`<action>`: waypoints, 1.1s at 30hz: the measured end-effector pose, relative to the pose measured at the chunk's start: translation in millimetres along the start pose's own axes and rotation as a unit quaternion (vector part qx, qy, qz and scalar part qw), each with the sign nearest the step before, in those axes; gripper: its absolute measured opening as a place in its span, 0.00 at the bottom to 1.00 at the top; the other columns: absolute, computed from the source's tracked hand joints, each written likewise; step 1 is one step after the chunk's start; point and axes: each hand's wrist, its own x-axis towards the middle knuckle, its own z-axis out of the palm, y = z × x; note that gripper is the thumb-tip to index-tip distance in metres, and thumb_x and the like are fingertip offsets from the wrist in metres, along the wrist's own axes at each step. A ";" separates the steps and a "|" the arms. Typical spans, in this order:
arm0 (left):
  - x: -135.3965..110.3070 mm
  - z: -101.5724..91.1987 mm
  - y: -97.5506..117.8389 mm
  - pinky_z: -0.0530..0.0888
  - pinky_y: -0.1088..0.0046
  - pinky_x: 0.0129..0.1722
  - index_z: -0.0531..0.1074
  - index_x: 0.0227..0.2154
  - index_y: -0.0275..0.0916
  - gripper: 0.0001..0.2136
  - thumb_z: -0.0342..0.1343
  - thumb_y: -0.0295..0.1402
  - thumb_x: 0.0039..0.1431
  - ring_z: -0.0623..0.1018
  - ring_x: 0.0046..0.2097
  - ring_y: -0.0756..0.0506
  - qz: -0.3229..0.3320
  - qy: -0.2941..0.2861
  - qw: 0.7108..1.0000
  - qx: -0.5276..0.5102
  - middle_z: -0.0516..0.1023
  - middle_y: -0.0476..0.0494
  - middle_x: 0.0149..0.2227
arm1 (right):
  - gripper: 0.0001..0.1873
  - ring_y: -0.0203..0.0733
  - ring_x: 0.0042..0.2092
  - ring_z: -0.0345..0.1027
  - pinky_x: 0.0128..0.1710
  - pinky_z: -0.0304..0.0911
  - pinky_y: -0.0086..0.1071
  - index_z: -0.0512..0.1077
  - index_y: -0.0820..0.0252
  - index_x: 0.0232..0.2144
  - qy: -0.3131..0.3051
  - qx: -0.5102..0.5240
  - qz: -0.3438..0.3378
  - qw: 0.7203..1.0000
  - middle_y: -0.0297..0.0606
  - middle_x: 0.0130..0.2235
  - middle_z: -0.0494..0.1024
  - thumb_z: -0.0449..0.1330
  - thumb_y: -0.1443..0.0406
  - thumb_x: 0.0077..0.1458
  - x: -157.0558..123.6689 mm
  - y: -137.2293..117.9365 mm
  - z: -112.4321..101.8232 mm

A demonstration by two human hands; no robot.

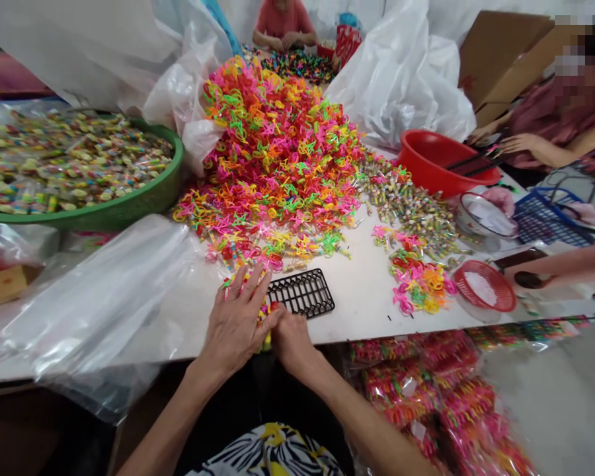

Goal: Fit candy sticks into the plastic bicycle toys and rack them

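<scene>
My left hand (235,320) lies flat with its fingers stretched out over colourful small plastic pieces at the table's front edge. It covers most of them, and bits of yellow, green and pink show around its fingers. My right hand (292,336) is curled closed against the left thumb. A bit of red shows at its fingertips, but what it grips is hidden. Just beyond both hands lies a black slotted plastic rack (302,294), its left end hidden by my left hand. Behind it rises a large heap of bright plastic pieces (282,145).
A green tub (178,158) of small wrapped pieces stands left, beside clear plastic sheeting (129,284). To the right are a smaller colourful pile (419,281), a red basin (421,155) and a red basket (508,301). Bagged pieces (401,383) lie below. Two people sit across and right.
</scene>
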 end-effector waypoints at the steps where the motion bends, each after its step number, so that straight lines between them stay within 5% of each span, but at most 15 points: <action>1: 0.4 0.8 0.2 0.60 0.51 0.52 0.54 0.58 0.40 0.27 0.42 0.45 0.58 0.50 0.62 0.34 0.000 0.004 1.000 0.004 0.53 0.41 0.62 | 0.13 0.39 0.30 0.67 0.28 0.57 0.30 0.71 0.63 0.37 -0.006 -0.013 0.011 1.000 0.46 0.40 0.73 0.50 0.72 0.51 -0.1 -1.7 1.1; 3: 0.6 1.8 -0.9 0.60 0.53 0.52 0.55 0.58 0.40 0.26 0.42 0.44 0.58 0.51 0.62 0.35 0.006 0.003 1.000 0.010 0.54 0.41 0.62 | 0.15 0.39 0.31 0.68 0.29 0.57 0.28 0.71 0.61 0.40 -0.019 0.006 0.009 1.000 0.42 0.38 0.74 0.51 0.72 0.51 3.1 6.0 -4.3; 6: -1.2 0.9 -4.0 0.59 0.51 0.52 0.56 0.57 0.40 0.25 0.41 0.43 0.59 0.52 0.62 0.35 0.020 -0.002 0.999 0.026 0.54 0.41 0.61 | 0.17 0.36 0.33 0.68 0.30 0.58 0.25 0.69 0.57 0.44 -0.022 0.051 0.006 0.998 0.37 0.39 0.74 0.53 0.70 0.52 20.5 47.1 -39.8; 10: -4.1 -1.4 -5.5 0.57 0.49 0.52 0.56 0.57 0.41 0.24 0.39 0.43 0.60 0.53 0.62 0.35 0.031 0.003 0.999 0.039 0.55 0.41 0.61 | 0.16 0.41 0.41 0.67 0.36 0.58 0.29 0.70 0.60 0.43 0.098 -0.111 0.214 0.966 0.43 0.45 0.70 0.51 0.70 0.53 58.3 115.5 -106.5; 13: -4.5 -2.0 -5.8 0.57 0.49 0.52 0.56 0.57 0.42 0.24 0.40 0.43 0.60 0.54 0.61 0.35 0.033 0.010 0.999 0.038 0.56 0.41 0.61 | 0.14 0.44 0.41 0.67 0.35 0.56 0.30 0.73 0.63 0.35 0.090 -0.131 0.230 0.960 0.46 0.40 0.72 0.51 0.75 0.48 71.5 140.0 -128.6; 17: -4.1 -1.7 -6.1 0.56 0.49 0.52 0.56 0.57 0.43 0.23 0.40 0.42 0.60 0.55 0.61 0.36 0.035 0.006 0.998 0.042 0.55 0.42 0.61 | 0.11 0.42 0.39 0.67 0.33 0.56 0.29 0.72 0.63 0.31 0.131 -0.087 0.225 0.962 0.42 0.36 0.73 0.53 0.73 0.45 51.7 141.1 -110.7; 20: -3.7 -1.7 -5.7 0.55 0.49 0.53 0.56 0.57 0.42 0.23 0.40 0.41 0.60 0.54 0.61 0.36 0.029 -0.001 0.999 0.045 0.54 0.42 0.61 | 0.08 0.37 0.30 0.65 0.28 0.56 0.29 0.70 0.62 0.29 0.179 0.146 0.200 0.952 0.36 0.28 0.73 0.57 0.67 0.42 28.3 126.2 -82.8; 25: -2.9 -1.8 -5.8 0.56 0.52 0.54 0.56 0.57 0.41 0.23 0.41 0.41 0.60 0.53 0.62 0.36 0.033 -0.014 0.998 0.046 0.53 0.42 0.62 | 0.13 0.31 0.22 0.56 0.22 0.53 0.26 0.71 0.63 0.26 0.076 0.502 0.124 0.852 0.28 0.20 0.66 0.64 0.61 0.35 20.2 77.0 -47.7; 28: -2.5 -2.1 -6.1 0.56 0.53 0.53 0.56 0.58 0.40 0.23 0.41 0.40 0.60 0.53 0.62 0.36 0.035 -0.013 0.998 0.049 0.53 0.42 0.62 | 0.11 0.31 0.21 0.56 0.21 0.53 0.25 0.68 0.62 0.22 0.057 0.523 0.107 0.844 0.27 0.19 0.65 0.63 0.62 0.36 33.8 53.0 -36.1; 33: -1.6 -4.5 -5.7 0.56 0.53 0.53 0.57 0.57 0.40 0.23 0.42 0.40 0.59 0.53 0.62 0.36 0.035 -0.011 0.998 0.044 0.55 0.41 0.61 | 0.03 0.33 0.23 0.58 0.24 0.56 0.25 0.66 0.61 0.23 0.120 0.407 0.060 0.903 0.29 0.21 0.68 0.58 0.66 0.41 61.2 37.9 -17.8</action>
